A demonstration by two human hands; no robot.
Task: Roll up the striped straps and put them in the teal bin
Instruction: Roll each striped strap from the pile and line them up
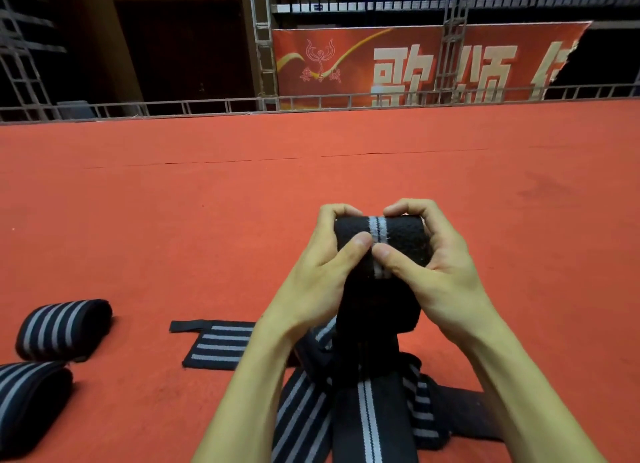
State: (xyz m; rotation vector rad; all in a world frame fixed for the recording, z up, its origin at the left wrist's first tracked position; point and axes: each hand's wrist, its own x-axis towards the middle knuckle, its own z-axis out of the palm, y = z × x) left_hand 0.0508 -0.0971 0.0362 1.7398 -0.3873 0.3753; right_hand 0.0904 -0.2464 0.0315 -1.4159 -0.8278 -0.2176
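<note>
Both hands hold a black strap with grey stripes, its upper end wound into a roll [401,235] above the red floor. My left hand [325,265] grips the roll's left side, thumb pressed on its front. My right hand [440,265] grips the right side, fingers curled over the top. The strap's loose tail [370,417] hangs down toward me. Two rolled straps [65,327] [31,396] lie at the left. A flat strap [221,346] lies on the floor left of my left forearm. More loose straps [304,417] are piled under my arms. No teal bin is in view.
Red carpet [311,185] stretches ahead to a low metal railing [311,102]. Behind it stand a red banner [415,64], metal trusses and a dark doorway.
</note>
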